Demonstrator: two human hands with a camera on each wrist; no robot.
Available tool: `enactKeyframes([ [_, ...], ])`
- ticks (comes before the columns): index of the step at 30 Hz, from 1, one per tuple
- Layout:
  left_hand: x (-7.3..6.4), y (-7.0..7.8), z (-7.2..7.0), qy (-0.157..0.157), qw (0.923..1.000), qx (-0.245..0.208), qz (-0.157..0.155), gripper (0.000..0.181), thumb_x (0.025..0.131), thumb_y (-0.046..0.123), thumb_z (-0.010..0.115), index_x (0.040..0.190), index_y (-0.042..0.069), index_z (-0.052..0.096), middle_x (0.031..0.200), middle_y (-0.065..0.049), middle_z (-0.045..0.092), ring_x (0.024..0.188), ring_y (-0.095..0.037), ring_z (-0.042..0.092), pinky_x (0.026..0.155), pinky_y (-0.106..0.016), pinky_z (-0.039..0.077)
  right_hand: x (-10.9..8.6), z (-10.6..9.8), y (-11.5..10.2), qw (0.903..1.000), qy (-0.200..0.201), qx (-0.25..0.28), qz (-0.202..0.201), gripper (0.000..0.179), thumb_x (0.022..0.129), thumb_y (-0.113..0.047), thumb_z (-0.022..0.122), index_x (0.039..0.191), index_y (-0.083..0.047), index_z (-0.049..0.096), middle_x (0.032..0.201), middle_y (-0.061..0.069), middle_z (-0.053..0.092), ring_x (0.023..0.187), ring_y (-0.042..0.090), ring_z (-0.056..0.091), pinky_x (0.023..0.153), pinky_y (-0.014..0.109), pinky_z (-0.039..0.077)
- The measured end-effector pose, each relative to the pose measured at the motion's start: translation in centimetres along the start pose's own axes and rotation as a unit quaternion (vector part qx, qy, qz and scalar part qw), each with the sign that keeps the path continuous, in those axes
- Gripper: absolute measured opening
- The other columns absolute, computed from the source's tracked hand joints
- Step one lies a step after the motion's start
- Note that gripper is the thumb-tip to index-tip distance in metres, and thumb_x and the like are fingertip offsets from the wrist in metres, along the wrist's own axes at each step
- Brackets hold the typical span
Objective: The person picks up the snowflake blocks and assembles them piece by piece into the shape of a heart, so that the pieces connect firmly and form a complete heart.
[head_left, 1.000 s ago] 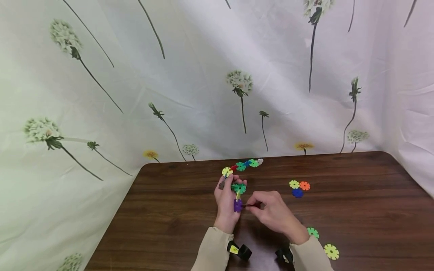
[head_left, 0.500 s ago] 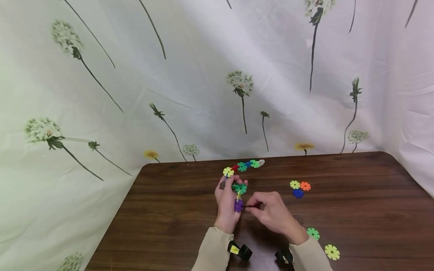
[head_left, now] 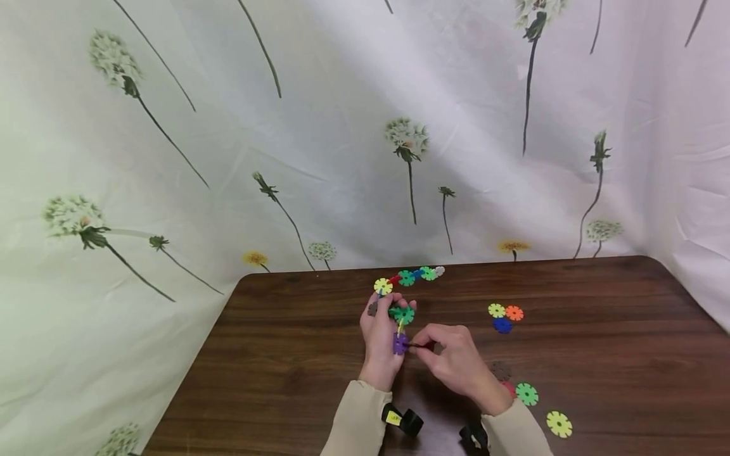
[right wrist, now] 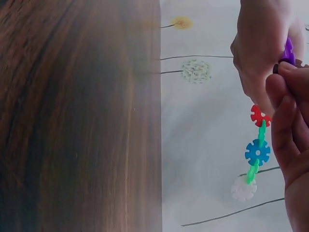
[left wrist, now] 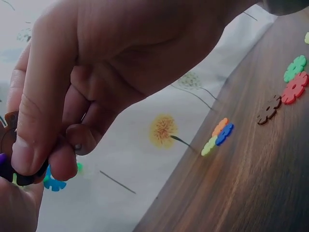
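Note:
My left hand [head_left: 379, 345] holds a chain of interlocked notched plastic discs, which runs up past the fingertips toward the table's back edge. A purple disc [head_left: 400, 344] ends the chain near the left palm, joined to a yellow disc [head_left: 401, 327] and a green disc [head_left: 404, 315]. My right hand [head_left: 456, 358] pinches a dark brown notched disc [left wrist: 7, 140] edge-on against the purple one; whether their slots are engaged cannot be told. In the right wrist view, the chain's far part shows a red disc [right wrist: 259, 116], a blue disc [right wrist: 257, 152] and a white disc [right wrist: 244, 189].
Loose yellow [head_left: 497, 310], orange [head_left: 514, 313] and blue discs [head_left: 502, 325] lie together on the wooden table [head_left: 274, 354], right of the hands. Nearer the right forearm are brown [left wrist: 269, 110], red [left wrist: 294, 88], green [head_left: 527, 394] and yellow discs [head_left: 559, 424]. A flowered cloth [head_left: 342, 158] hangs behind.
My right hand and forearm have shifted slightly left and down, uncovering the loose brown and red discs. Both hands keep their hold, with the brown disc still against the purple one.

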State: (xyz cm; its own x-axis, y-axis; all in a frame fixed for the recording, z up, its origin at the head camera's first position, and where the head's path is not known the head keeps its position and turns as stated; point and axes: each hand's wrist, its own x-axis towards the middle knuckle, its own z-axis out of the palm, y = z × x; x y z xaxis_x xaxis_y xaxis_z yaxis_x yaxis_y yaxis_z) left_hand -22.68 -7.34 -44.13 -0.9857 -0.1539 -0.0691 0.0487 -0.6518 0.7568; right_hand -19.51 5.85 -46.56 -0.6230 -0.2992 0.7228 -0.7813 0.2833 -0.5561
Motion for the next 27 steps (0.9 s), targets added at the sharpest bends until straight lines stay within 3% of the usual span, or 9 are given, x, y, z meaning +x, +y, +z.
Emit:
enactKeyframes([
  [7,0.0,0.2,-0.1,-0.022,0.9996,-0.017,-0.010,0.027,0.102,0.022,0.045,0.121,0.002,0.044,0.098,-0.003,0.054,0.089,-0.016,0.060,0.094,-0.040,0.054,0.1,-0.6,0.2,0.9993,-0.033,0.008,0.017,0.020,0.077,0.005,0.076,0.083,-0.012,0.068,0.078,-0.006,0.067,0.069,0.001,0.059,0.059,0.025,0.053],
  [15,0.0,0.4,-0.2,-0.044,0.9976,-0.040,-0.035,0.023,0.103,0.023,0.044,0.119,0.007,0.044,0.101,-0.003,0.056,0.094,-0.018,0.064,0.094,-0.041,0.054,0.2,-1.2,0.3,0.9953,-0.069,0.008,0.068,0.014,0.081,-0.011,0.077,0.086,-0.019,0.068,0.080,-0.010,0.065,0.070,-0.002,0.056,0.059,0.021,0.052],
  [27,0.0,0.3,-0.5,-0.052,0.9956,-0.042,-0.065,0.021,0.101,0.028,0.048,0.116,0.014,0.047,0.106,-0.004,0.058,0.101,-0.022,0.067,0.093,-0.042,0.054,0.2,-1.5,0.3,0.9919,-0.097,0.008,0.081,0.014,0.081,-0.008,0.076,0.086,-0.018,0.068,0.080,-0.009,0.065,0.071,-0.001,0.056,0.060,0.020,0.052],
])
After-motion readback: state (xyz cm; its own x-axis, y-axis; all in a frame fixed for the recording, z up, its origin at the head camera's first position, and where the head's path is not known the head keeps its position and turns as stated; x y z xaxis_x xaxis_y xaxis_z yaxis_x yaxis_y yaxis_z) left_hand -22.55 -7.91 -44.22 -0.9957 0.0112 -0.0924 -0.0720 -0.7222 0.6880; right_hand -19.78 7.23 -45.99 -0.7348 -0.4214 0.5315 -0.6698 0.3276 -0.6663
